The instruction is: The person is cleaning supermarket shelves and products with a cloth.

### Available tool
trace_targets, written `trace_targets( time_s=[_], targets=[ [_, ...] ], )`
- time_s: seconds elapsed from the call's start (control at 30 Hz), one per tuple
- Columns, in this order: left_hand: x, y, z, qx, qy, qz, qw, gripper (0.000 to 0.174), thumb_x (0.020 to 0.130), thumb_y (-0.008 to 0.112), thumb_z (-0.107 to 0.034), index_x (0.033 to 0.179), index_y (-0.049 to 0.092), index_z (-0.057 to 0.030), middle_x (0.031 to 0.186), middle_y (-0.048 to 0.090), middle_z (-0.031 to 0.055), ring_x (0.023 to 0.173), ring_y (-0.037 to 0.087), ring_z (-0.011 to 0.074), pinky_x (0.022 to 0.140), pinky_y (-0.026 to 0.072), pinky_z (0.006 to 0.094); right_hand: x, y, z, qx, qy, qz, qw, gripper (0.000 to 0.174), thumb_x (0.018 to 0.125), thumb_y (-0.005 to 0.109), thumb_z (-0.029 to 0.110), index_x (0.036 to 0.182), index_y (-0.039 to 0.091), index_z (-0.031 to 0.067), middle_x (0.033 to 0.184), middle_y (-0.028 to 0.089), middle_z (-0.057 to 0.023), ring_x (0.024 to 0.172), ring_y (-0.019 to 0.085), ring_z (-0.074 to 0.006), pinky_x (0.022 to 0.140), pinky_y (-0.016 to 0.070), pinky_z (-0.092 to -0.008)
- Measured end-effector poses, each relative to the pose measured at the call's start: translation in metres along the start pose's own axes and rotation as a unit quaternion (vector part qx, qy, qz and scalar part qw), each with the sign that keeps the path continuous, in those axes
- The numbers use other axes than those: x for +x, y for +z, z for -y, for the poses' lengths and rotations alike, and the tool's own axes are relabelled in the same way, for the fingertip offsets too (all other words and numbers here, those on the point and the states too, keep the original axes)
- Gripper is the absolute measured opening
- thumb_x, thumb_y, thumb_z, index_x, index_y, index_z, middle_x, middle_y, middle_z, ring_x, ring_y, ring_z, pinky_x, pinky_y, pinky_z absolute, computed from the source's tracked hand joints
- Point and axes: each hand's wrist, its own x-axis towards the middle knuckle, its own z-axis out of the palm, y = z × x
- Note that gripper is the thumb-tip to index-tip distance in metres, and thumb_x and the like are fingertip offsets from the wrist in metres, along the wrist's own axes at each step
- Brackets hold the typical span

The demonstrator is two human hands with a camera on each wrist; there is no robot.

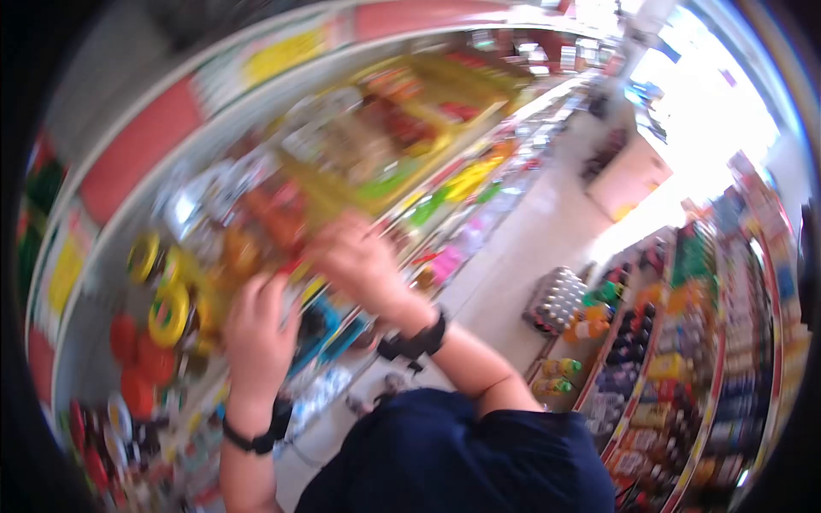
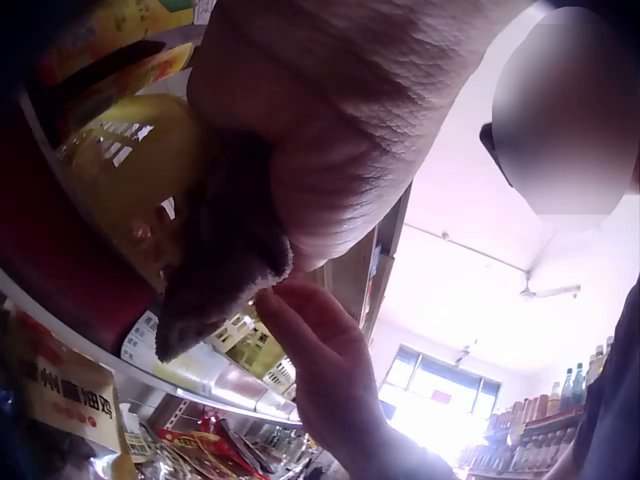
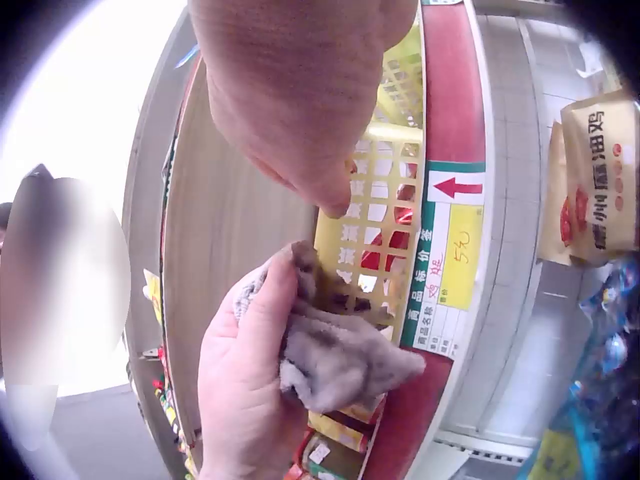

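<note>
In the right wrist view my left hand [image 3: 245,375] grips a grey, fuzzy cloth [image 3: 345,360], its thumb laid over the folds. That cloth looks dark in the left wrist view, bunched under my left hand. My right hand [image 3: 305,100] is just above it, loosely bent, with fingertips close to the rim of a yellow plastic basket [image 3: 370,135]. Seen from the left wrist, the right hand's [image 2: 335,375] fingertips overlap the cloth's edge. From the head view, both hands are over the shelf's front edge, blurred, the right one [image 1: 359,261] farther along it.
A price label [image 3: 455,265] is fixed to the red shelf strip beside the basket. Jars with yellow lids [image 1: 168,314] and red-lidded containers [image 1: 137,389] stand left of the hands. Across the aisle are bottle shelves [image 1: 650,385] and a pack of bottles [image 1: 558,299] on the floor.
</note>
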Motion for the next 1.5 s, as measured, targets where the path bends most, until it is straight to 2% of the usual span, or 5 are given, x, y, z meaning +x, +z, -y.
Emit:
trace_targets(
  time_s=[0.37, 0.63, 1.07, 1.23, 1.5],
  targets=[
    [0.022, 0.016, -0.016, 0.055, 0.009, 0.002, 0.998, 0.023, 0.086, 0.063, -0.009, 0.107, 0.059, -0.0007, 0.104, 0.058, 0.0175, 0.094, 0.058, 0.0391, 0.078, 0.0476, 0.0467, 0.013, -0.018, -0.023, 0.067, -0.075, 0.021, 0.995, 0.025, 0.083, 0.069, 0.018, 0.107, 0.063, 0.0142, 0.101, 0.059, -0.0027, 0.101, 0.057, -0.0224, 0.104, 0.0386, -0.0478],
    [-0.03, 0.006, 0.001, 0.097, -0.051, -0.048, 0.993, 0.015, 0.091, 0.058, -0.005, 0.103, 0.057, 0.0039, 0.104, 0.057, 0.0198, 0.097, 0.055, 0.0398, 0.086, 0.044, 0.0455, 0.015, -0.011, -0.048, 0.176, -0.141, 0.001, 0.974, 0.025, 0.082, 0.061, 0.011, 0.107, 0.062, 0.007, 0.101, 0.059, -0.0067, 0.099, 0.056, -0.027, 0.101, 0.0419, -0.0468],
    [-0.007, 0.014, -0.022, 0.133, -0.135, -0.044, 0.981, 0.018, 0.088, 0.062, -0.008, 0.104, 0.06, 0.0006, 0.102, 0.059, 0.019, 0.097, 0.057, 0.0395, 0.084, 0.0454, 0.0467, 0.013, -0.005, -0.056, 0.22, -0.133, -0.028, 0.966, 0.036, 0.08, 0.062, 0.004, 0.116, 0.059, 0.0019, 0.1, 0.059, -0.0134, 0.101, 0.055, -0.0345, 0.095, 0.0449, -0.0442],
    [0.01, 0.021, -0.04, 0.191, -0.103, -0.073, 0.973, 0.021, 0.081, 0.07, -0.009, 0.1, 0.061, -0.005, 0.102, 0.06, 0.0141, 0.093, 0.058, 0.0345, 0.08, 0.0466, 0.0442, 0.008, -0.001, -0.055, 0.199, -0.114, 0.02, 0.973, 0.058, 0.074, 0.063, -0.005, 0.13, 0.049, -0.0008, 0.119, 0.06, -0.0154, 0.108, 0.057, -0.0358, 0.099, 0.0442, -0.0504],
    [0.035, 0.044, -0.046, 0.195, -0.06, -0.059, 0.977, 0.029, 0.075, 0.069, -0.01, 0.101, 0.059, -0.004, 0.1, 0.058, 0.01, 0.091, 0.059, 0.0308, 0.077, 0.0477, 0.0424, 0.015, 0.002, -0.057, 0.195, -0.127, 0.016, 0.972, 0.052, 0.078, 0.058, -0.011, 0.128, 0.051, -0.0017, 0.118, 0.061, -0.0168, 0.102, 0.06, -0.0322, 0.099, 0.0457, -0.0482]
  ],
)
